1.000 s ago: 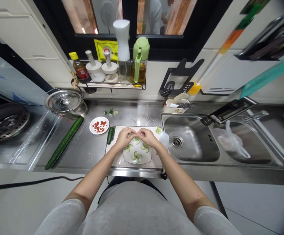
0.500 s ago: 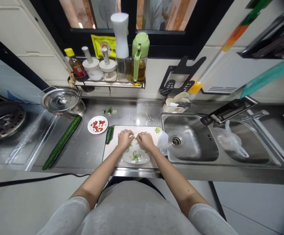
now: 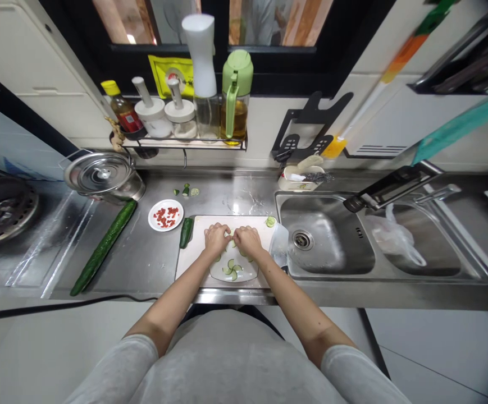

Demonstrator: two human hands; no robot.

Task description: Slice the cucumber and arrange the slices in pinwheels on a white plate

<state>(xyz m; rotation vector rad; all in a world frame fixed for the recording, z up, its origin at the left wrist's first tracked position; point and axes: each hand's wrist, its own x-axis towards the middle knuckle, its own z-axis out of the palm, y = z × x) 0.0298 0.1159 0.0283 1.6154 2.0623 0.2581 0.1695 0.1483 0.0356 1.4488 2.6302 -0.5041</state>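
Observation:
My left hand and my right hand meet over the far part of a pale plate, fingers pinched close together. Between the fingertips a bit of cucumber slice shows; the fingers partly cover it. Thin cucumber slices form a pinwheel at the plate's near part, and more lie half hidden under my hands. Beneath the plate is a white cutting board. A few round slices rest at its far right corner. A cut cucumber piece lies at its left edge.
Left of the board are a white plate of red bits, a whole cucumber and a lidded steel pot. Small cucumber ends lie behind. A knife blade sits at the board's right, beside the double sink.
My fingertips have drawn slightly closer together over the plate. The whole view has shifted a little; the items on the counter keep their places.

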